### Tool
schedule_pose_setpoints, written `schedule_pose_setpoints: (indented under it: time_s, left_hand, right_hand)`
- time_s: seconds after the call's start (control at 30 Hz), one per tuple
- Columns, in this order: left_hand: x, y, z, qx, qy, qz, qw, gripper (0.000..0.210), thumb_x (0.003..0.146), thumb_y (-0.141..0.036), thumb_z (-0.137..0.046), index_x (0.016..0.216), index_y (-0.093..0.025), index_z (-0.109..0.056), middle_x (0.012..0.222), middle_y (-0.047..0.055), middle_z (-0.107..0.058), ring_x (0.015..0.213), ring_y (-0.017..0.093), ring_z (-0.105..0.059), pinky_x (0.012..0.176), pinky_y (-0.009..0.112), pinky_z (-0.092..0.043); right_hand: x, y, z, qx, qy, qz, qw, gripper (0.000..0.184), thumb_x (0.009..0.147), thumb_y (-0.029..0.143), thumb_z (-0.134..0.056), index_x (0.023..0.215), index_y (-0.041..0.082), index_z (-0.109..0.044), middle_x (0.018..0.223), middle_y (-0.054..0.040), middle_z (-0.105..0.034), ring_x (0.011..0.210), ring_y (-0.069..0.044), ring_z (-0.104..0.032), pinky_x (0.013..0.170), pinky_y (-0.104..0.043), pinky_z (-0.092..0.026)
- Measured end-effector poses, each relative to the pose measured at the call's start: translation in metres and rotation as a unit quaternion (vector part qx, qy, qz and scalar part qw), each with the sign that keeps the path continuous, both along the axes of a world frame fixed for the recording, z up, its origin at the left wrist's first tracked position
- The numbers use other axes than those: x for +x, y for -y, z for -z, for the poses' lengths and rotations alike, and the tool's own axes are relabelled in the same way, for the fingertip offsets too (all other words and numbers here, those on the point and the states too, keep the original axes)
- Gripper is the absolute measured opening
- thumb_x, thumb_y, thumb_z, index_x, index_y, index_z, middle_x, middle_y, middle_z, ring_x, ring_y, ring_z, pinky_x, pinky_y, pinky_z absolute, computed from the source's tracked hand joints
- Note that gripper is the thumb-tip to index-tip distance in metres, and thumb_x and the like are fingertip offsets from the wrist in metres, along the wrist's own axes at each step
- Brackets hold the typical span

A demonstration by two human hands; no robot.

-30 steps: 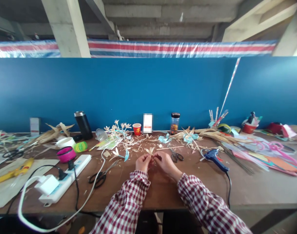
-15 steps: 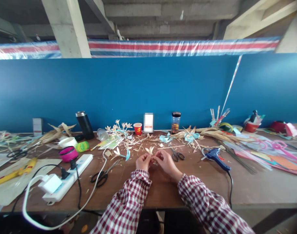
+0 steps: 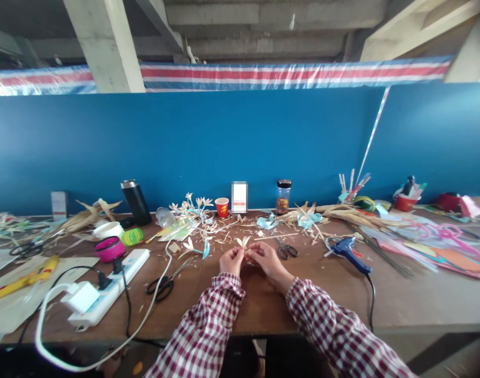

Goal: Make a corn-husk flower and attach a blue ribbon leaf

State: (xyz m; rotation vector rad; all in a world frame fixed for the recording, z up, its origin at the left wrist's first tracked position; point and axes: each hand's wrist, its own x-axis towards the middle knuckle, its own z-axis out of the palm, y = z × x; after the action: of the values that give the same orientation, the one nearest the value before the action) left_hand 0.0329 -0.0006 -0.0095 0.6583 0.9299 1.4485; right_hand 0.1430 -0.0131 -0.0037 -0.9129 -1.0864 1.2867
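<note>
My left hand (image 3: 231, 261) and my right hand (image 3: 266, 260) meet at the middle of the brown table (image 3: 263, 304), fingertips pinched together on a small pale straw flower (image 3: 243, 243) whose petals stick up between them. Both sleeves are red-and-white checked. Black scissors (image 3: 163, 283) lie to the left of my left hand. Small scissors (image 3: 286, 250) lie just right of my right hand. A blue glue gun (image 3: 347, 251) rests further right, its cord running to the table's front edge.
A white power strip (image 3: 106, 291) with plugs and cables sits at the left, beside a pink bowl (image 3: 106, 248) and a black flask (image 3: 136, 201). Finished straw flowers (image 3: 192, 206), a red cup (image 3: 222, 207) and a jar (image 3: 283, 197) stand by the blue wall. Straw scraps litter the table.
My hands stay pinched on the straw flower with only slight finger shifts. The view has drifted a little.
</note>
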Motion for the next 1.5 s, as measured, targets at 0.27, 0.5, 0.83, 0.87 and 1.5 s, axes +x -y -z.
schedule_pose_setpoints:
  time_s: [0.27, 0.5, 0.83, 0.87, 1.5]
  left_hand:
    - [0.000, 0.000, 0.000, -0.014, -0.007, 0.012, 1.000, 0.009, 0.064, -0.014, -0.070, 0.063, -0.013, -0.062, 0.052, -0.001, -0.062, 0.049, 0.009, -0.059, 0.056, 0.021, -0.053]
    - [0.000, 0.008, -0.010, -0.041, -0.070, 0.041, 0.996, 0.010, 0.065, -0.015, -0.069, 0.062, -0.013, -0.060, 0.052, -0.001, -0.061, 0.049, 0.009, -0.058, 0.052, 0.021, -0.052]
    - [0.001, 0.008, -0.009, -0.050, -0.118, 0.098, 0.987, 0.009, 0.065, -0.009, -0.067, 0.059, -0.013, -0.062, 0.056, 0.003, -0.065, 0.051, 0.013, -0.061, 0.053, 0.025, -0.053]
    - [0.000, 0.008, -0.009, -0.051, -0.118, 0.099, 0.987, 0.009, 0.065, -0.009, -0.067, 0.059, -0.013, -0.062, 0.056, 0.003, -0.065, 0.051, 0.013, -0.061, 0.053, 0.025, -0.053]
    - [-0.003, 0.010, -0.015, -0.063, -0.040, 0.138, 0.988, 0.009, 0.061, -0.007, -0.073, 0.069, -0.009, -0.070, 0.064, 0.007, -0.068, 0.053, 0.010, -0.060, 0.058, 0.022, -0.053]
  right_hand:
    - [0.005, -0.002, 0.002, 0.107, 0.187, 0.072, 0.974, 0.020, 0.070, 0.035, -0.063, 0.077, 0.016, -0.063, 0.071, -0.0035, -0.063, 0.064, -0.016, -0.057, 0.061, -0.028, -0.045]
    - [0.029, -0.006, -0.011, 0.183, 0.297, 0.092, 0.933, 0.013, 0.074, 0.030, -0.059, 0.072, 0.018, -0.064, 0.100, -0.0082, -0.060, 0.101, -0.023, -0.053, 0.086, -0.035, -0.039]
    - [0.044, -0.016, -0.014, 0.116, 0.215, -0.027, 0.969, 0.021, 0.070, 0.036, -0.064, 0.075, 0.015, -0.062, 0.074, -0.0026, -0.064, 0.068, -0.014, -0.056, 0.067, -0.027, -0.042]
    - [0.043, -0.016, -0.014, 0.116, 0.216, -0.018, 0.969, 0.021, 0.069, 0.036, -0.065, 0.074, 0.015, -0.063, 0.073, -0.0025, -0.064, 0.068, -0.014, -0.056, 0.066, -0.027, -0.042]
    - [0.034, -0.011, -0.014, 0.090, 0.163, 0.020, 0.982, 0.025, 0.065, 0.038, -0.067, 0.072, 0.014, -0.063, 0.069, -0.0011, -0.064, 0.063, -0.012, -0.055, 0.065, -0.026, -0.043]
